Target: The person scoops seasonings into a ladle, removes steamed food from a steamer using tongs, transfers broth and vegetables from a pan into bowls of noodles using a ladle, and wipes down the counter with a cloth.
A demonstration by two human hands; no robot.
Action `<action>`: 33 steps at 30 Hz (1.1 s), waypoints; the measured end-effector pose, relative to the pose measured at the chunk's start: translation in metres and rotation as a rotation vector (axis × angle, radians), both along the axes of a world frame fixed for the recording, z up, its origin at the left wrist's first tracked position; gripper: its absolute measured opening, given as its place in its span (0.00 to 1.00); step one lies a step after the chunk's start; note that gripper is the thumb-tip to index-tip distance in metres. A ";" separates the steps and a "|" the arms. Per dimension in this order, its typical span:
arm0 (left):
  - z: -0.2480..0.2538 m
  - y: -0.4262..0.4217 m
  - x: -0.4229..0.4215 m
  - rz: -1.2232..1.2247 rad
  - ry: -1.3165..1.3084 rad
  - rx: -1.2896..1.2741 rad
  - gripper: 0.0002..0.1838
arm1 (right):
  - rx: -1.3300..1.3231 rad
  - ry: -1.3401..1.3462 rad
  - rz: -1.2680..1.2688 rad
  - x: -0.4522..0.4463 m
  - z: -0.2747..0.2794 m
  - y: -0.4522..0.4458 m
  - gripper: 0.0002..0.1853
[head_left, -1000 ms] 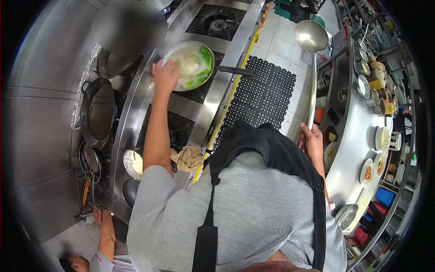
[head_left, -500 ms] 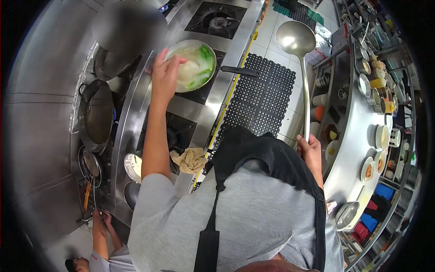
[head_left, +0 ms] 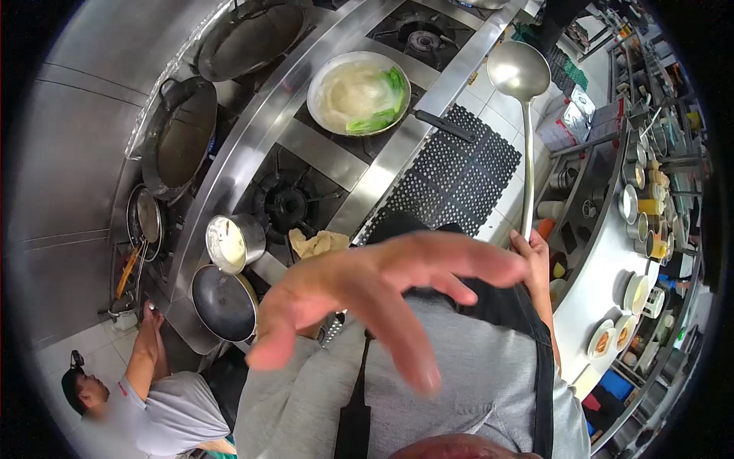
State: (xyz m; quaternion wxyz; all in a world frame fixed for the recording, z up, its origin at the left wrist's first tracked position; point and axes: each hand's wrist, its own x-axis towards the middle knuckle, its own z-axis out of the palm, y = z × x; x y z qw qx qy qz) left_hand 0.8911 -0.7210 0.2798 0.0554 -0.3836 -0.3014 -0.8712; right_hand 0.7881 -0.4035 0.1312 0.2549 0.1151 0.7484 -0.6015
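Observation:
Close to the camera, my left hand (head_left: 352,284) is raised with its fingers spread and nothing in them. It covers part of my chest and the stove edge. My right hand (head_left: 532,256) grips the handle end of a long metal ladle (head_left: 519,73), whose bowl points away from me. Ahead to the left, a frying pan (head_left: 312,98) sits on a burner, holding cloudy pale liquid. Green leafy vegetables (head_left: 376,118) lie at the right side of that liquid. The pan's black handle (head_left: 445,125) sticks out over the stove's front edge.
A bare burner (head_left: 289,200), a pot with white contents (head_left: 228,243), a dark pan (head_left: 223,303) and a cloth (head_left: 317,243) are nearby. Woks (head_left: 180,141) line the back. A co-worker (head_left: 164,402) stands at left. A counter (head_left: 585,256) with dishes runs along the right.
My left hand has left the pan's rim area and come up close to the camera, opening. The view has shifted, showing more stove. My right hand still holds the ladle.

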 end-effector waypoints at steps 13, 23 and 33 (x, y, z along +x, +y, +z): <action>-0.230 -0.140 -0.121 1.141 -0.568 -1.486 0.16 | 0.064 -0.009 0.024 0.011 0.003 -0.004 0.09; -0.278 -0.169 -0.187 1.109 -0.733 -2.097 0.25 | 0.132 -0.021 -0.068 0.028 0.009 -0.009 0.10; -0.041 -0.053 -0.104 0.453 -0.258 -0.458 0.30 | 0.060 -0.021 -0.152 0.024 0.005 -0.003 0.11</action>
